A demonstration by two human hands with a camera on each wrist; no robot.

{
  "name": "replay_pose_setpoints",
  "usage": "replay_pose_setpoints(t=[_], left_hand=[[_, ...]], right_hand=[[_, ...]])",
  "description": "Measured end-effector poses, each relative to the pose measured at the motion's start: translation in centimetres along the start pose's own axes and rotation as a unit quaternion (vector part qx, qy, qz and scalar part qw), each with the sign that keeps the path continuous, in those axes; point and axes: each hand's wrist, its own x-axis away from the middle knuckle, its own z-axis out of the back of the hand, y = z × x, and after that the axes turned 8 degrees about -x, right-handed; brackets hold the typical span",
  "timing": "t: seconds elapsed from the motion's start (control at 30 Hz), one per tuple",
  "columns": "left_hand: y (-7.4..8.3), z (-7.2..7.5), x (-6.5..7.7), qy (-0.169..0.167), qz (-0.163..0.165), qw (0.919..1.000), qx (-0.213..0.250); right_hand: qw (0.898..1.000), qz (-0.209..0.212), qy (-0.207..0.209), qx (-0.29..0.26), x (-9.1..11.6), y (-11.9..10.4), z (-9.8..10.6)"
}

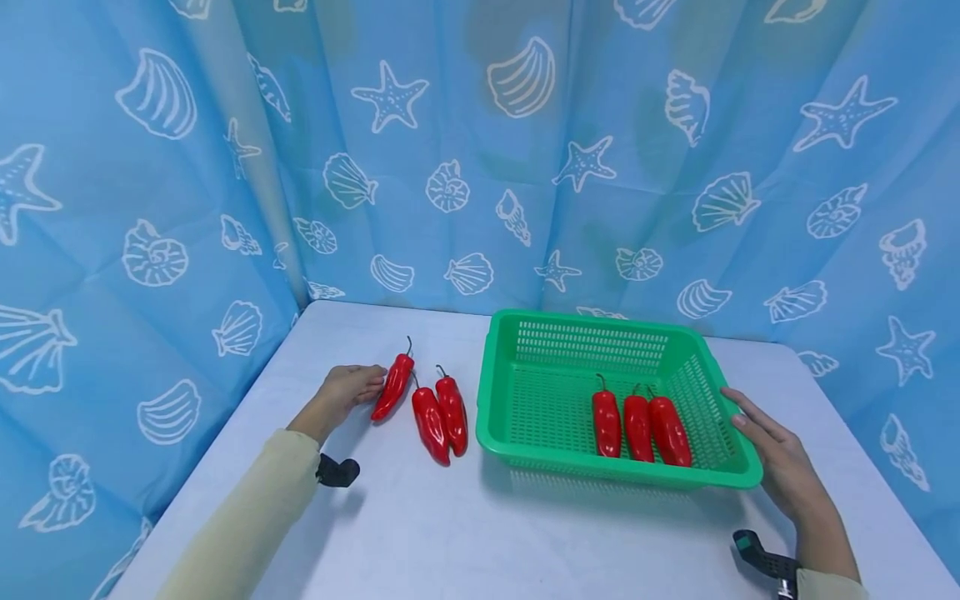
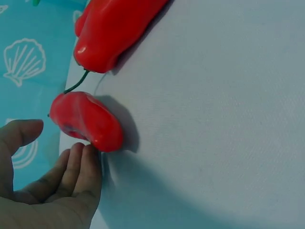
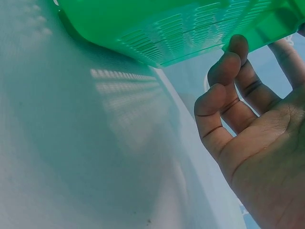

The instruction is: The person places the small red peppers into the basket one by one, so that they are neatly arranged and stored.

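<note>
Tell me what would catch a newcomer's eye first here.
The bright green basket right of centre probably wins, with three red chili peppers inside. Next come three loose red chili peppers left of it on the white tabletop, the leftmost at the left hand. Behind hangs a blue curtain with a white seashell print.

A glossy, smooth skin is shown by the red peppers (image 1: 393, 388) toward the left edge of the tabletop (image 1: 450, 533), with bright highlights thrown back; their stems (image 2: 77, 85) are duller. Near the far edge, the basket (image 1: 570, 467) is formed of smooth plastic with a soft sheen, its walls pierced by slots. The tabletop itself is finished matt and finely grained. Beyond its far edge, the curtain (image 1: 420, 225) is made of creased cloth. Matt cloth is seen in the sleeve (image 1: 247, 517), and dull black plastic in the wrist mount (image 1: 337, 472).
</note>
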Motion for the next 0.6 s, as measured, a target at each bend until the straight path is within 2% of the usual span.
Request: replay_pose_setpoints(t=[0.2, 0.47, 0.6], left_hand=[[0.1, -0.4, -0.5, 0.017, 0.014, 0.9985, -0.050], [1.1, -1.0, 0.1, 0.042, 0.031, 0.9913, -0.121], [1.1, -1.4, 0.2, 0.044, 0.037, 0.9893, -0.134]], right_hand=[[1.000, 0.002, -0.001, 0.000, 0.0, 0.1, 0.0], [1.000, 0.014, -0.007, -0.011, -0.1, 0.2, 0.3], [1.000, 0.017, -0.009, -0.018, 0.0, 0.3, 0.4]])
